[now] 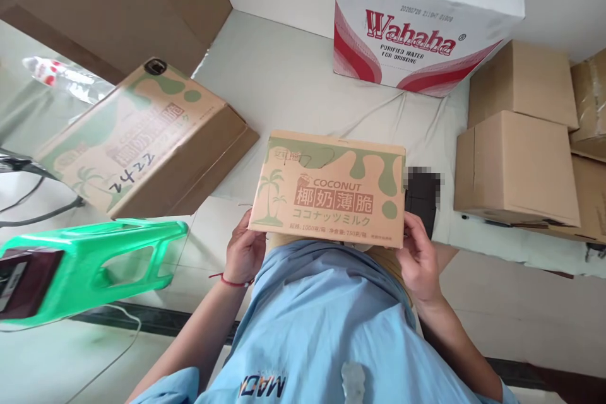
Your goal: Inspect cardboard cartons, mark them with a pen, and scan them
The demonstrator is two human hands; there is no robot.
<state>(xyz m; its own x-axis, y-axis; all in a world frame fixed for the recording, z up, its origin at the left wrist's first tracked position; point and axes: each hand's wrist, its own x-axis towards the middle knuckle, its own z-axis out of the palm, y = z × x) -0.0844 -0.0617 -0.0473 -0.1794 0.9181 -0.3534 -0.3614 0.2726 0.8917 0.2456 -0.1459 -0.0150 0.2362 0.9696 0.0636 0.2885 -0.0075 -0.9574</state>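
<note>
While both hands grip it from opposite ends, a coconut-wafer carton [331, 192] sits at centre frame, held against the person's chest w/ its printed face tilted up toward the camera. Left hand [243, 252], at lower centre-left, is clamped on the carton's lower left corner, fingers curled round the edge, thumb on the side; a red string bracelet [231, 281] circles the wrist, forearm running down to the bottom left. Right hand [419, 259], lower centre-right, is clamped on the lower right corner, fingers wrapped up the side, forearm angling toward the bottom right. Hands are well apart, one per end. Light blue shirt [326, 328] fills the bottom centre.

Behind the carton, a white bed [284, 82] w/ a Wahaha water box [421, 25] at upper centre-right. A second coconut carton [142, 139] lies tilted at left, handwriting on its near side. Plain brown boxes [516, 164] are stacked at right. A green plastic stool [95, 265] lies on its side at lower left; a crumpled plastic bottle [57, 76] shows at upper left. A blurred dark object [421, 192] is just beside the held carton's right end.
</note>
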